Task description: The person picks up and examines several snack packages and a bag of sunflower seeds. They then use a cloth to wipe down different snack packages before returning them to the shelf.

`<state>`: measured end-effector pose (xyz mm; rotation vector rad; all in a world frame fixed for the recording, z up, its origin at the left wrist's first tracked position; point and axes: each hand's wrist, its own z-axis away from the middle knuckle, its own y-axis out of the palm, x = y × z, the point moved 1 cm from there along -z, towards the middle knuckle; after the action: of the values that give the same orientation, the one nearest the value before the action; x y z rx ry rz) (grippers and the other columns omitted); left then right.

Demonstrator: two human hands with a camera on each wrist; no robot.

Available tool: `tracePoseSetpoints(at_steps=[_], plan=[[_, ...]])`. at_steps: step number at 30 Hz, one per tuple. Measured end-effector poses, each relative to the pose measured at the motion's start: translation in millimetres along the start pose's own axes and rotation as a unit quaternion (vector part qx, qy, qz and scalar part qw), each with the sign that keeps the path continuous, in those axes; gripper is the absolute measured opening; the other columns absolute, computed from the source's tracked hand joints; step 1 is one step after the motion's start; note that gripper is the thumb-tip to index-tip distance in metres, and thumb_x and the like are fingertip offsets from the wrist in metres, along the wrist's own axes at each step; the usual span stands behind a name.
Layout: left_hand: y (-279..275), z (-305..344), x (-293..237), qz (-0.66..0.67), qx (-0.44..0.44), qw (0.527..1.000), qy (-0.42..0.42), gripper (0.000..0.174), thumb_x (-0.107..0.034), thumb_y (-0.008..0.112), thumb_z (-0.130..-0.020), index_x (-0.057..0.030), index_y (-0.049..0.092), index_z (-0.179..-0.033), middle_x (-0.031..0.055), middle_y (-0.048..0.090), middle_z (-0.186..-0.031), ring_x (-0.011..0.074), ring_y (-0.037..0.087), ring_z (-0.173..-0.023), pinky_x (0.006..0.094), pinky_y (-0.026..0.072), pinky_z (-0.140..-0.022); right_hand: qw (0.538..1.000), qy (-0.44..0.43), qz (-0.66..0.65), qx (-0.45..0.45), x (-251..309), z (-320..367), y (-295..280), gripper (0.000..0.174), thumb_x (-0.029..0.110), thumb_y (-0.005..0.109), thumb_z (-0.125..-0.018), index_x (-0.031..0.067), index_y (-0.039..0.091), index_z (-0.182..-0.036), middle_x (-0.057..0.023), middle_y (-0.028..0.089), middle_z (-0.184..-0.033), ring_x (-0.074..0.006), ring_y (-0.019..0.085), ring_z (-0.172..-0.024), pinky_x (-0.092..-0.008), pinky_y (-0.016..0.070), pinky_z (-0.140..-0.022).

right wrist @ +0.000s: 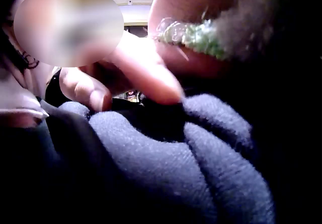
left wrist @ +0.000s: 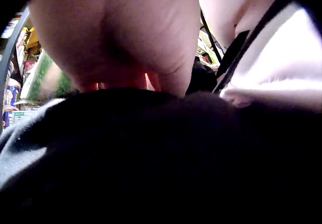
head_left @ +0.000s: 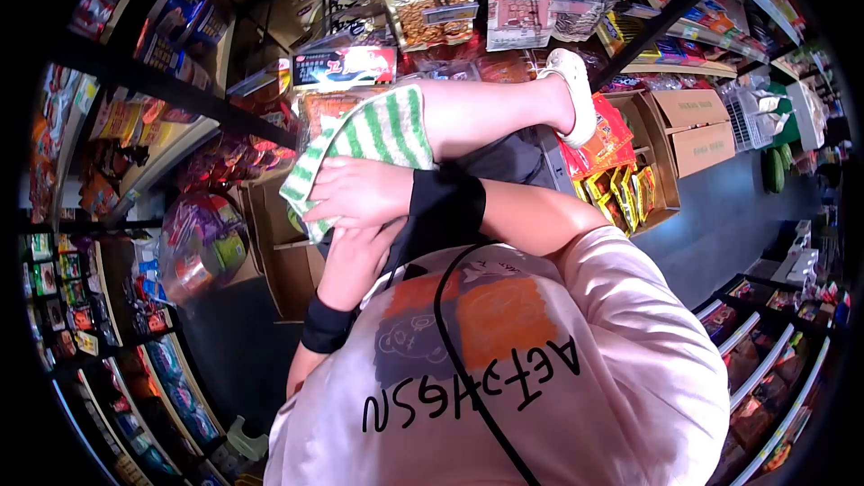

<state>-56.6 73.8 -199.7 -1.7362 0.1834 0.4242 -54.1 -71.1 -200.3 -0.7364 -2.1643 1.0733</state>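
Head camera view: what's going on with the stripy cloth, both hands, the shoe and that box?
striped cloth, draped over the raised leg.
right hand, lying on the striped cloth, fingers fairly straight.
left hand, under the right hand against dark shorts, fingers hidden.
white shoe, on the foot, raised.
cardboard box, open, snack packets inside.

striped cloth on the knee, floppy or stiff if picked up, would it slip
Probably floppy: the striped cloth drapes over the raised leg and sags below the right hand. Likely light, being thin at its edge. Its fuzzy pile in the right wrist view suggests it grips rather than slips.
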Motion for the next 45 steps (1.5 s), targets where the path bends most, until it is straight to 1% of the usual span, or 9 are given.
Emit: tracePoseSetpoints(at_steps=[12, 21, 28, 31, 38, 39, 41, 43, 45], plan=[[7, 11, 15, -0.032, -0.085, 0.991, -0.094, 0.024, 0.0, 0.054, -0.079, -0.0043, 0.061, -0.101, 0.0129, 0.055, -0.123, 0.0303, 0.047, -0.12, 0.0471, 0.0263, -0.106, 0.989, 0.009, 0.06, -0.132, -43, -5, -2, 0.032, 0.024, 0.06, -0.073, 0.0132, 0.063, -0.103, -0.0024, 0.059, -0.089, -0.019, 0.055, -0.094, -0.0343, 0.0392, -0.088], [5, 5, 19, -0.023, -0.092, 0.991, -0.096, 0.021, 0.003, 0.054, -0.079, -0.0034, 0.059, -0.098, 0.0123, 0.057, -0.121, 0.028, 0.049, -0.119, 0.0459, 0.0279, -0.105, 0.984, 0.107, 0.046, -0.137, -78, 1, 5, 0.035, 0.023, 0.056, -0.081, 0.0162, 0.059, -0.115, -0.0066, 0.056, -0.122, -0.024, 0.047, -0.119, -0.0415, 0.0287, -0.106], [3, 4, 17, -0.057, -0.099, 0.989, -0.094, 0.02, 0.0, 0.057, -0.078, -0.0038, 0.06, -0.098, 0.0112, 0.058, -0.119, 0.0256, 0.052, -0.115, 0.0418, 0.0308, -0.103, 0.968, 0.195, -0.001, -0.159, -96, 15, -8, 0.035, 0.029, 0.048, -0.089, 0.0186, 0.054, -0.122, -0.009, 0.051, -0.13, -0.0284, 0.048, -0.119, -0.0418, 0.0348, -0.101], [2, 7, 20, -0.074, -0.094, 0.989, -0.086, 0.027, -0.002, 0.059, -0.077, -0.0051, 0.06, -0.104, 0.0106, 0.056, -0.122, 0.0267, 0.051, -0.115, 0.0411, 0.031, -0.102, 0.927, 0.351, -0.09, -0.094, -96, 19, -26, 0.036, 0.033, 0.044, -0.092, 0.0176, 0.055, -0.122, -0.0103, 0.059, -0.118, -0.0307, 0.056, -0.108, -0.0408, 0.0422, -0.093], [-18, -11, 13, -0.168, -0.125, 0.967, -0.147, 0.08, -0.011, 0.07, -0.065, -0.0107, 0.037, -0.137, 0.0157, 0.033, -0.142, 0.0323, 0.031, -0.131, 0.0463, 0.0224, -0.108, 0.843, 0.414, -0.184, -0.289, -69, 9, -68, 0.04, 0.036, 0.039, -0.096, 0.0038, 0.058, -0.11, -0.0194, 0.062, -0.098, -0.0346, 0.06, -0.091, -0.0396, 0.0451, -0.081], [-19, -16, 13, -0.164, -0.125, 0.964, -0.171, 0.082, -0.011, 0.071, -0.064, -0.0085, 0.036, -0.137, 0.016, 0.032, -0.142, 0.0332, 0.03, -0.132, 0.0484, 0.0224, -0.108, 0.83, 0.359, -0.266, -0.333, -55, 0, -67, 0.038, 0.034, 0.04, -0.096, 0.0045, 0.058, -0.112, -0.0173, 0.062, -0.101, -0.0322, 0.059, -0.094, -0.0404, 0.0442, -0.085], [-16, -20, 15, -0.155, -0.125, 0.966, -0.165, 0.077, -0.012, 0.071, -0.065, -0.0033, 0.037, -0.134, 0.0207, 0.034, -0.139, 0.0373, 0.031, -0.13, 0.0504, 0.0223, -0.107, 0.894, 0.291, -0.164, -0.298, -31, -20, -52, 0.036, 0.032, 0.042, -0.095, 0.0066, 0.056, -0.116, -0.0141, 0.06, -0.109, -0.0292, 0.057, -0.102, -0.0387, 0.0431, -0.089], [14, 1, 45, -0.187, -0.104, 0.963, -0.164, 0.074, -0.014, 0.07, -0.068, -0.0009, 0.037, -0.133, 0.0238, 0.034, -0.137, 0.0398, 0.031, -0.128, 0.0496, 0.0224, -0.107, 0.969, 0.086, -0.095, -0.213, -19, -29, -30, 0.036, 0.032, 0.046, -0.092, 0.0106, 0.055, -0.119, -0.0116, 0.056, -0.119, -0.0267, 0.051, -0.112, -0.0405, 0.0375, -0.098], [21, 6, 53, -0.191, -0.076, 0.964, -0.17, 0.072, -0.016, 0.069, -0.07, 0.0011, 0.037, -0.132, 0.0264, 0.035, -0.135, 0.0419, 0.032, -0.126, 0.0493, 0.0226, -0.107, 0.985, 0.082, -0.016, -0.148, -11, -21, 1, 0.031, 0.03, 0.05, -0.087, 0.0157, 0.059, -0.114, -0.0071, 0.057, -0.119, -0.0242, 0.046, -0.12, -0.047, 0.0229, -0.108]])
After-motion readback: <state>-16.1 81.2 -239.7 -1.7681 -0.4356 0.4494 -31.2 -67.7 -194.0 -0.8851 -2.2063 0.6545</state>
